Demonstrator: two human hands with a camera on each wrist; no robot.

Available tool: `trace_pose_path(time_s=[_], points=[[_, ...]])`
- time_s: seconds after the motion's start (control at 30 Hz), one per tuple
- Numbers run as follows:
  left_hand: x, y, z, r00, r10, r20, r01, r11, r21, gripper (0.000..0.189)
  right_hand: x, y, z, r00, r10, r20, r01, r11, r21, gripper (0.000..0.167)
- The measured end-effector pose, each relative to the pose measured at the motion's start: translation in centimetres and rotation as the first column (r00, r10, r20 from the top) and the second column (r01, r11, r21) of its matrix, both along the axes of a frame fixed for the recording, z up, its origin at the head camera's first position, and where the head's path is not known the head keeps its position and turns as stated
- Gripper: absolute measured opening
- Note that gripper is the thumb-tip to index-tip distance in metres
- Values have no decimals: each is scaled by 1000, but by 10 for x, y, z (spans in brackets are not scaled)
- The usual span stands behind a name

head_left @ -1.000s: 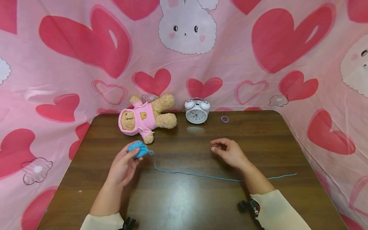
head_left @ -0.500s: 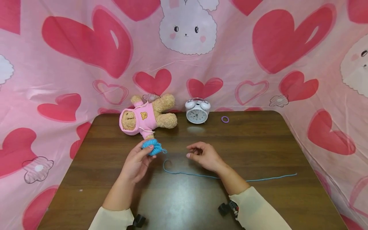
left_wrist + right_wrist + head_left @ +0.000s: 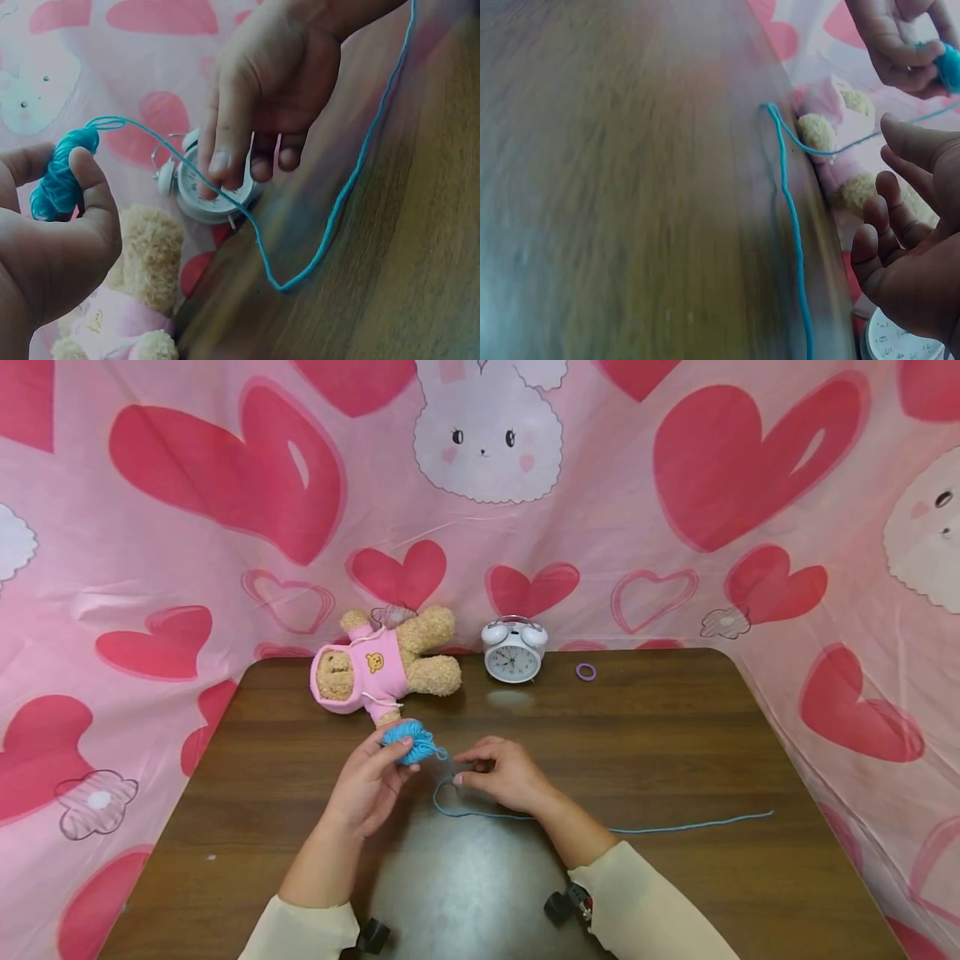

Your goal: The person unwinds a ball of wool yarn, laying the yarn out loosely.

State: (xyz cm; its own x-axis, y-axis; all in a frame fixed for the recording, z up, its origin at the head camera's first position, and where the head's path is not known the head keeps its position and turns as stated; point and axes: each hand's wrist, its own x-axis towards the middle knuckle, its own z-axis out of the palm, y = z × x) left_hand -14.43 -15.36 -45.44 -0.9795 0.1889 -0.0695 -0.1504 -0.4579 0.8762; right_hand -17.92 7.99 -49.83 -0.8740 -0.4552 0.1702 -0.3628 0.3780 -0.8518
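Near the centre of the head view, a person's left hand (image 3: 366,783) pinches a small wound bundle of bright blue yarn (image 3: 418,739) between thumb and fingers, a little loop poking out at its right. Just beside it, the right hand (image 3: 512,779) has thumb and fingertips apart; whether they touch the yarn's thin blue strand (image 3: 675,828) cannot be told. That strand curls below the hands and runs rightward, its tip short of the right edge of the brown wooden table (image 3: 675,727). Left of centre, a pink hooded top (image 3: 388,675) encloses the torso of a tan plush bear (image 3: 435,675) and frames its head. Near the rear edge stands a white twin-bell alarm clock (image 3: 513,662), with a purple ring (image 3: 586,672) lying to its right. Wood grain spreads from the ring down to the strand, giving room at centre right.
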Motion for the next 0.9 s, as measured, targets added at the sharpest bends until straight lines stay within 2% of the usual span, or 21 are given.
trace_pose_path(time_s=[0.2,0.33,0.63,0.9], points=[[-1,-1,1,1000,-14,0,14,1000,-12,30,1,-7,2,1000,-11,20,12,1000,-6,15],[-1,-4,2,1000,5,12,-4,1000,-21,36,1,-6,3,1000,-25,13,25,1000,3,8],[0,-12,3,999,35,-11,-35,999,-12,28,3,3,7,1000,-27,2,27,999,-30,5],[2,-25,0,997,71,7,-71,997,-21,24,6,21,12,999,-52,6,53,997,-48,6]])
